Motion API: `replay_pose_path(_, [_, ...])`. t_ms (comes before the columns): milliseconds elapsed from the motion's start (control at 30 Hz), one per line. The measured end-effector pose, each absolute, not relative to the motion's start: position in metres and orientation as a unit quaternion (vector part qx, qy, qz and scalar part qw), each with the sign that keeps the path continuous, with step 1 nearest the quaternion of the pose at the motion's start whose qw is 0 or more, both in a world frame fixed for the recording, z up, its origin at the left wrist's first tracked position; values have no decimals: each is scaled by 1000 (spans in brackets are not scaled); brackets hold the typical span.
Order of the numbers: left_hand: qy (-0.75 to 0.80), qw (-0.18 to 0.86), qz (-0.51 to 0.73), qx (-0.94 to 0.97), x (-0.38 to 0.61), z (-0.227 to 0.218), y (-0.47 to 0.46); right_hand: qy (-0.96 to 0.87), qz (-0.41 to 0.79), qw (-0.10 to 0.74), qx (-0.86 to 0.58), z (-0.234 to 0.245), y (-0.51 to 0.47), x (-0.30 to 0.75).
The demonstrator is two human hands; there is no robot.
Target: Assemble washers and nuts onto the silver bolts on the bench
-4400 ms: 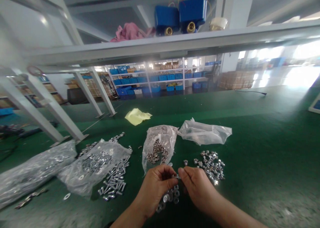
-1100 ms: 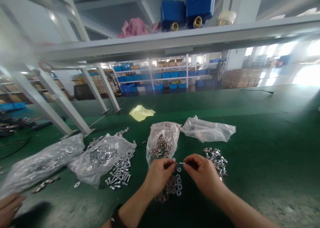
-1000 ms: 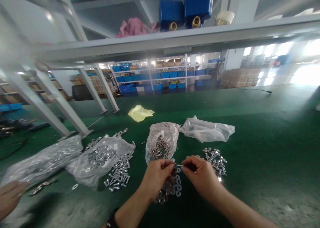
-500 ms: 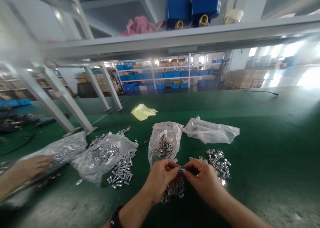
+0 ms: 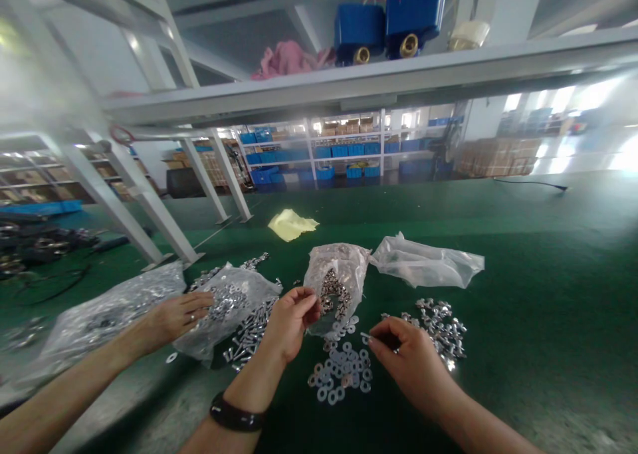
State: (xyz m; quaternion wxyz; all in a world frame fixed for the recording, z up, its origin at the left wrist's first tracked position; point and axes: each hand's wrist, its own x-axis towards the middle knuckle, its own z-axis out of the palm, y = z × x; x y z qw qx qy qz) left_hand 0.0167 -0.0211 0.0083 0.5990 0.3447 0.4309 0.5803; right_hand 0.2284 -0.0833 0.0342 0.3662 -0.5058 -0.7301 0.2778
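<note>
My left hand (image 5: 293,321), with a dark band on its wrist, is at the front left edge of a clear plastic bag (image 5: 357,258) of small metal nuts (image 5: 333,288). Its thumb and fingers are curled together; whatever lies between them, if anything, is hidden. My right hand (image 5: 411,354) pinches a small metal bolt (image 5: 365,338) between thumb and fingertips. Between and below my hands lies a spread of flat washers (image 5: 343,367). Beyond my right hand is a heap of small shiny metal parts (image 5: 441,328). Loose bolts (image 5: 252,331) lie left of my left hand.
Another person's hand (image 5: 184,314) reaches over a plastic bag of washers (image 5: 226,304) at left. A second filled bag (image 5: 119,308) lies beyond that arm. An open bag (image 5: 426,261) and a yellow sheet (image 5: 292,225) lie farther back. A shelf (image 5: 319,85) spans above.
My hands have parted: the left moved up and left to the nut bag, the right stayed near its place with the bolt. The other person's hand moved right, onto the washer bag.
</note>
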Motion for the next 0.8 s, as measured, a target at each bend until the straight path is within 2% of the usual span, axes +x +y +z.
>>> replay_pose_path(233, [436,561,643,287,-23,7,-5,-735,273,355,-509,36,-86,229])
replay_pose_path(433, [479,468,689,278,-67,1,8,-735,280,332,-521,43,-90,227])
replay_pose_path(600, [571,387,627,363,-86,-9,10,-735,301,319,-518,47,-91,226])
replay_pose_path(800, [655,238,516,499,-92,-11,7,-729,292,321,-530,39,-89,226])
